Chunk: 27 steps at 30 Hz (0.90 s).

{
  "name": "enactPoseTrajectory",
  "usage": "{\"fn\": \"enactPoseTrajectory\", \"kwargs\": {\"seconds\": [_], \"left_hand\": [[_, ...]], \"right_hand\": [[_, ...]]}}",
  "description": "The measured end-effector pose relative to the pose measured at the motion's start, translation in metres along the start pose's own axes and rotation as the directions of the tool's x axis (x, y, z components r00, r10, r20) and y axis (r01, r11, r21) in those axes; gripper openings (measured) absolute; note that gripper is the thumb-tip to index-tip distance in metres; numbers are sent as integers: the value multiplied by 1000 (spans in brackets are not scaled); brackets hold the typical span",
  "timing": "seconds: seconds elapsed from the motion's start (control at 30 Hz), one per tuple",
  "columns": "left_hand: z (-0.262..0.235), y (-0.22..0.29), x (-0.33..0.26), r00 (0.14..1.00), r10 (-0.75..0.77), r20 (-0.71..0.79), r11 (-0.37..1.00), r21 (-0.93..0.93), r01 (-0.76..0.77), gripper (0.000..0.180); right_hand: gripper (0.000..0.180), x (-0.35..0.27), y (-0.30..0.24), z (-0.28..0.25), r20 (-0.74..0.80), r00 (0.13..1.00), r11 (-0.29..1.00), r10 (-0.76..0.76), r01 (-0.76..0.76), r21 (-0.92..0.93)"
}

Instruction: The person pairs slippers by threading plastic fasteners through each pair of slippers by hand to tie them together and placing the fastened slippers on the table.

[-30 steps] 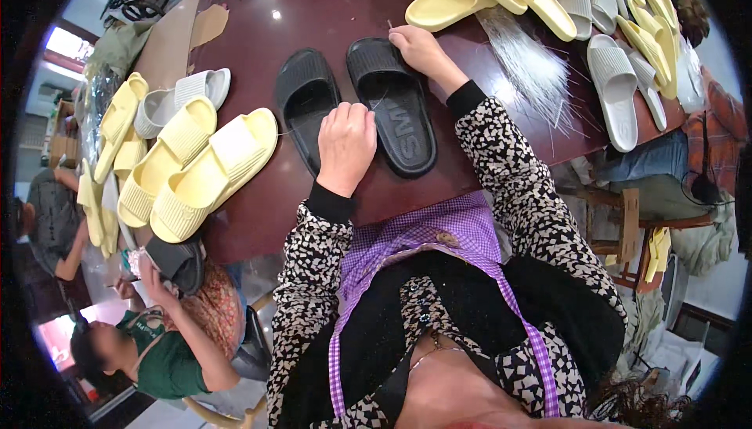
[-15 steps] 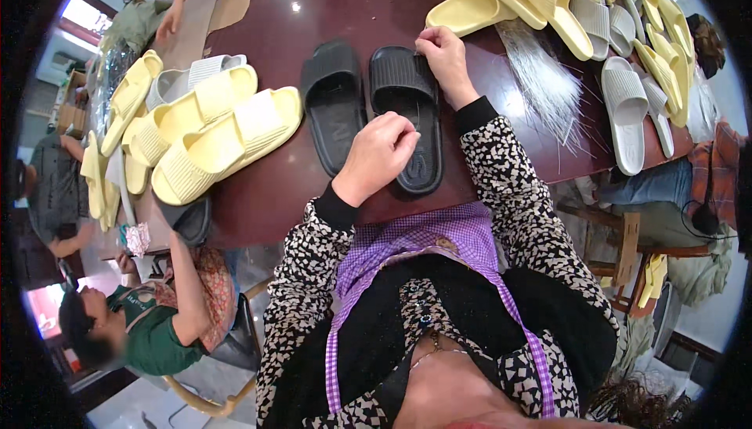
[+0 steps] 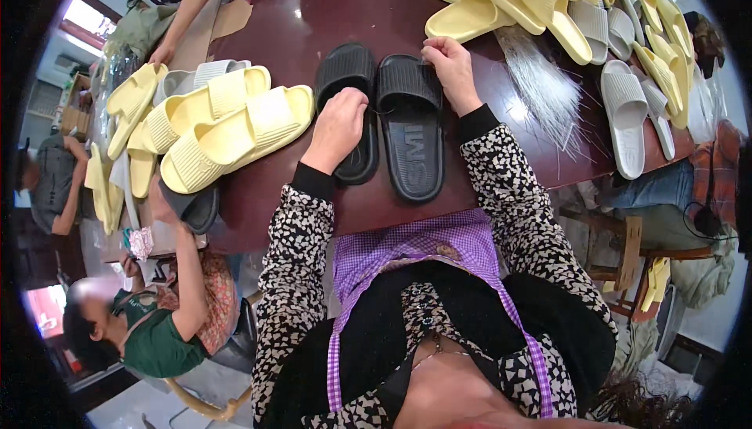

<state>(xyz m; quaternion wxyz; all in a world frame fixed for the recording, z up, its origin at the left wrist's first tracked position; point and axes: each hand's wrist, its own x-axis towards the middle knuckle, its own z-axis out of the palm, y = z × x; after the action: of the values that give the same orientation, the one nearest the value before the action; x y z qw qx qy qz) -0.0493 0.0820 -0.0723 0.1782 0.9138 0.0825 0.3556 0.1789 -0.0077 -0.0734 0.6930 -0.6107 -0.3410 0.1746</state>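
Sandals (image 3: 412, 146), blk: L hand (image 3: 338, 125) over one, R hand (image 3: 452, 74) maybe touching other.

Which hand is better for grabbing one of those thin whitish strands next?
Probably the right hand: it's nearer the whitish strands, while the left hand is over the left black slide sandal.

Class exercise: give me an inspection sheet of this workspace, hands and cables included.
Surface: glossy dark-red tabletop.
Things: two black slides, side by side.
Clutter: yellow slides and grey slides, left and right; pale strands at right.
Hands: left hand over the left black slide, right hand at the right one's strap; grip unclear.
Cables: thin dark loop, far right, perhaps a cord.
Surroundings: co-worker in green, lower left; wooden furniture, right.
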Motion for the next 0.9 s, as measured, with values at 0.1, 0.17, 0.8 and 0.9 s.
{"fn": "enactPoseTrajectory", "kwargs": {"seconds": [0.1,0.17,0.8,0.9], "left_hand": [[6,-2,-1,1000,5,-13,1000,-5,-5,7],[10,-2,-6,1000,-15,-14,1000,-12,15,8],[8,57,-16,973,193,-123,979,92,-183,11],[8,60,-16,974,193,-120,979,91,-183,11]], "right_hand": [[15,-2,-8,0,4,998,977,63,-62,205],[14,4,-16,2,30,999,983,23,-28,179],[10,46,-62,71,819,521,346,-242,835,-428],[6,44,-58,61,740,592,359,-319,798,-483]]}}
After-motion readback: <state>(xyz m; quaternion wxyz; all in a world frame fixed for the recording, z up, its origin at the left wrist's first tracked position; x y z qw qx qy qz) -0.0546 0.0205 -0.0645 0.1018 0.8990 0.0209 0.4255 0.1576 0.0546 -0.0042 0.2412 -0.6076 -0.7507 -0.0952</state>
